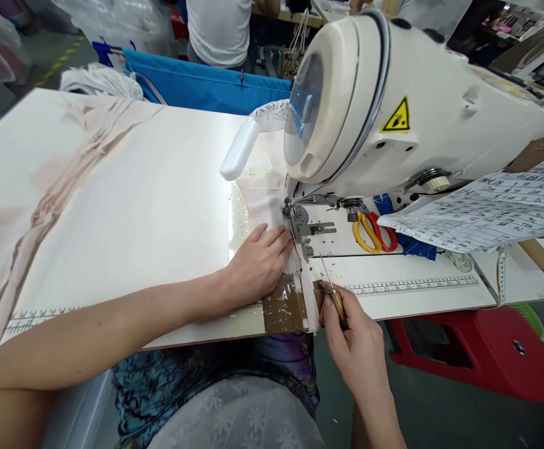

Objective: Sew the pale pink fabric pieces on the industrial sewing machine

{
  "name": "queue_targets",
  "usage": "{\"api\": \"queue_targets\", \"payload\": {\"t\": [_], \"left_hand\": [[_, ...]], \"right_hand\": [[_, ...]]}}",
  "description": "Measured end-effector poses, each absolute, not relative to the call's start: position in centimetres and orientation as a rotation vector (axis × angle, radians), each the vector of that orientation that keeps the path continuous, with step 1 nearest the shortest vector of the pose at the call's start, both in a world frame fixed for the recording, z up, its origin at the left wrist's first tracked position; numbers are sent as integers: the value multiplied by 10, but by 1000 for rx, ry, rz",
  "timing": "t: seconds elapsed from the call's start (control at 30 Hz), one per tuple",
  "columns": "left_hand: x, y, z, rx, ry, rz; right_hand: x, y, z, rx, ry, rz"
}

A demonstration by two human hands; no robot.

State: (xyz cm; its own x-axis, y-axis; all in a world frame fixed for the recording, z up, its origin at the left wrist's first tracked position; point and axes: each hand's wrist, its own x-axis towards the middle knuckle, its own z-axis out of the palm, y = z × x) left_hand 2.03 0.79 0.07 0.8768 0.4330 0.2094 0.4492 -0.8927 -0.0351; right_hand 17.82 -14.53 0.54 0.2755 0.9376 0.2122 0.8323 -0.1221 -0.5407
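My left hand (265, 259) lies flat on pale pink fabric (265, 202), its fingertips just short of the presser foot (287, 209) of a white sewing machine (346, 100). Between my right thumb and fingers is an awl (337, 305) with a wooden handle, its thin metal spike pointing up toward the needle area. My right hand (356, 333) is at the table's front edge, beside a narrow pale strip (310, 296) that runs from the foot down to the edge. Whether my right fingers also touch the strip, I cannot tell. Brown tape (283, 305) covers the edge below my left hand.
Yellow-and-red-handled scissors (374, 232) lie under the machine arm, near blue cloth scraps (416, 246) and a printed sheet (481, 209). More pink fabric (52, 199) trails across the left of the table (173, 187). A red stool (486, 352) stands below right. Someone in a white shirt (220, 31) is behind.
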Motion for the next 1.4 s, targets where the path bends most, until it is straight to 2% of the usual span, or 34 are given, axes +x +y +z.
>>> {"api": "queue_targets", "payload": {"t": [0.83, 1.13, 1.4], "left_hand": [[21, 12, 0, -3015, -724, -314], [22, 24, -6, -3059, -811, -409], [21, 29, -3, -3054, -785, -370]], "right_hand": [[174, -146, 4, -1902, -1316, 341], [157, -113, 1, -1645, -1678, 163], [147, -90, -6, -1743, -1847, -78]]}}
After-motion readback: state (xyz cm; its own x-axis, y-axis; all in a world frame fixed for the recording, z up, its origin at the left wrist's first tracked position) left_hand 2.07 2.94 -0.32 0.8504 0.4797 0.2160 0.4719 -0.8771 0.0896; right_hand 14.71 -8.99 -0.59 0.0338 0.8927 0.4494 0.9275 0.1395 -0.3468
